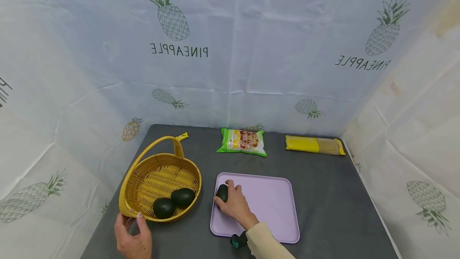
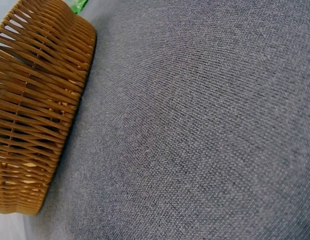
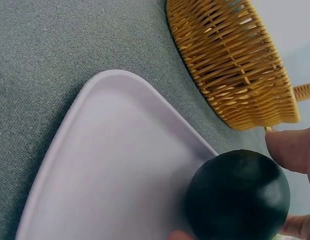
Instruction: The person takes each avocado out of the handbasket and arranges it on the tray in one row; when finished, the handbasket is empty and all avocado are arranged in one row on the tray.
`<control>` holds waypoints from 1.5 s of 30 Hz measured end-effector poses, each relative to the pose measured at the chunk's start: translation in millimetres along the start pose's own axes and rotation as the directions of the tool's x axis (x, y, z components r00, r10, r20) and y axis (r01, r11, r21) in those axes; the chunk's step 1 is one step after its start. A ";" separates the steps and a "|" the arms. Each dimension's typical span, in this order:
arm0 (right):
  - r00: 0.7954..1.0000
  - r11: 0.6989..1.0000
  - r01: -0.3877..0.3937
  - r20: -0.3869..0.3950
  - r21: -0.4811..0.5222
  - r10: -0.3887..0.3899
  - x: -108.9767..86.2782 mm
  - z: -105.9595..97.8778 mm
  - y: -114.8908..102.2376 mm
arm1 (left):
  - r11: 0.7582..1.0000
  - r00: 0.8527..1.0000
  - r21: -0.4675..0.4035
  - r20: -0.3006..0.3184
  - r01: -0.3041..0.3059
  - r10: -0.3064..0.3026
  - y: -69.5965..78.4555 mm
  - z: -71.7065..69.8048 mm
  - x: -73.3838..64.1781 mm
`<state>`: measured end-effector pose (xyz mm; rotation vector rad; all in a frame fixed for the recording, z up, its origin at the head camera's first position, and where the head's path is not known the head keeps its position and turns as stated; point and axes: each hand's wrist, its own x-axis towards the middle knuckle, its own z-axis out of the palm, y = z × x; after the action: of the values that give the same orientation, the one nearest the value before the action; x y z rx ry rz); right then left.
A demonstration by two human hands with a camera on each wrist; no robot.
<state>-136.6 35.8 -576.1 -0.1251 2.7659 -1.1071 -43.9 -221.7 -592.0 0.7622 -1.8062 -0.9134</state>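
Note:
My right hand holds a dark green avocado between thumb and fingers, at the left side of the lilac tray. In the right wrist view the avocado sits low over the tray, with fingertips around it; whether it touches the tray I cannot tell. My left hand grips the near-left rim of a yellow wicker basket, by the foot of its handle. Two avocados lie inside, toward the near right. Only the basket's woven side shows in the left wrist view, without fingers.
Toward the back of the dark grey table lie a green-and-white food packet and a long yellow packet. A small yellow packet is behind the basket. Pineapple-printed cloth walls the table's back and sides.

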 end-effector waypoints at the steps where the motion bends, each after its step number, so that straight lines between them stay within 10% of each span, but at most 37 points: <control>1: 1.000 1.000 -0.002 0.003 -0.004 0.002 0.0 -0.3 -0.3 | 1.000 1.000 0.000 0.001 0.002 -0.002 0.1 0.0 0.0; 45: 0.998 0.997 -0.026 0.047 -0.074 0.029 0.7 -6.5 -0.7 | 1.000 1.000 -0.031 -0.011 0.004 -0.005 -0.3 0.2 0.6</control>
<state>-138.4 39.6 -571.1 -0.1200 2.7579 -0.9835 -44.2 -222.2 -592.0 0.7508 -1.7774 -0.9362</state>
